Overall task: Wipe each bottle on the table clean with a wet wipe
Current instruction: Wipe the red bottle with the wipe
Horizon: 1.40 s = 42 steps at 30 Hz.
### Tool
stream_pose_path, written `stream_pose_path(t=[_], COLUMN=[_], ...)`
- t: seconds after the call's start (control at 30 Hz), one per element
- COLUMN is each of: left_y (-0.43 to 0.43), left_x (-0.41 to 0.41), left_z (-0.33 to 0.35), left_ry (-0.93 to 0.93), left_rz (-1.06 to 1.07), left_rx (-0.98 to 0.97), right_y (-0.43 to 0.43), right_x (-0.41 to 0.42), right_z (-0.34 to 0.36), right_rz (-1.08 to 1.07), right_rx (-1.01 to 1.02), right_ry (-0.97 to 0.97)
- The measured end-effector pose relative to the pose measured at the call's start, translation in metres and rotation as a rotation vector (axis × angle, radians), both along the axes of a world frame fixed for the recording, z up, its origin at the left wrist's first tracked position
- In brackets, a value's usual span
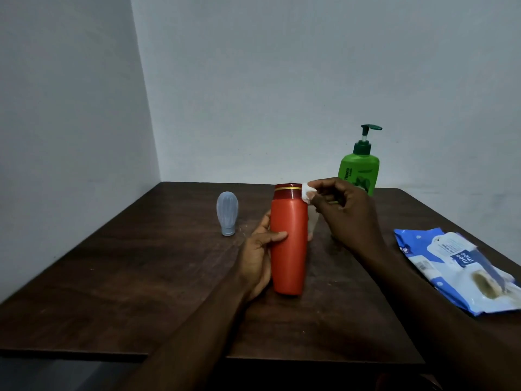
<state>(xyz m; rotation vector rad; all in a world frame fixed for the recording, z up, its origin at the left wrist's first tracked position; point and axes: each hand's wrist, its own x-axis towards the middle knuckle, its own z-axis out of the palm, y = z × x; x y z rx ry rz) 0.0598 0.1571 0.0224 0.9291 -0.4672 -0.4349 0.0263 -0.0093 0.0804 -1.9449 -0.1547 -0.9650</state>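
Observation:
An orange-red bottle [289, 244] with a dark red cap stands upright in the middle of the dark wooden table [141, 266]. My left hand [258, 249] wraps around its left side. My right hand [346, 213] pinches a small white wet wipe [306, 193] against the cap's right edge. A green pump bottle [360, 169] stands at the back right, partly behind my right hand. A small pale blue bottle [227, 213] stands on its cap at the back left.
A blue and white pack of wet wipes [456, 266] lies flat near the table's right edge. Grey walls meet in a corner behind the table. The table's front edge has a step at the lower left.

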Motion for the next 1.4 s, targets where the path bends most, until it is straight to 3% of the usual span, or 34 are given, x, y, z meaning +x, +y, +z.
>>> stream_pose_path(t=[0.1, 0.3, 0.63, 0.83, 1.13, 1.4], left_y=[-0.001, 0.001, 0.006, 0.001, 0.004, 0.001], left_x=[-0.002, -0.002, 0.002, -0.001, -0.002, -0.002], left_z=[0.002, 0.004, 0.0, -0.001, 0.005, 0.002], left_ry=[-0.014, 0.004, 0.06, -0.033, -0.02, 0.022], left_rz=[0.028, 0.067, 0.131, 0.164, 0.133, 0.176], left_rx=[0.029, 0.093, -0.017, 0.016, -0.006, 0.054], right_y=[0.003, 0.012, 0.026, 0.025, 0.028, 0.038], right_x=[0.004, 0.006, -0.038, -0.022, -0.003, -0.027], right_z=[0.012, 0.022, -0.033, 0.002, 0.032, -0.015], right_rz=[0.109, 0.129, 0.1, 0.068, 0.159, 0.024], right_rx=[0.094, 0.07, -0.143, -0.082, 0.119, -0.187], right_ry=[0.019, 0.021, 0.002, -0.004, -0.001, -0.043])
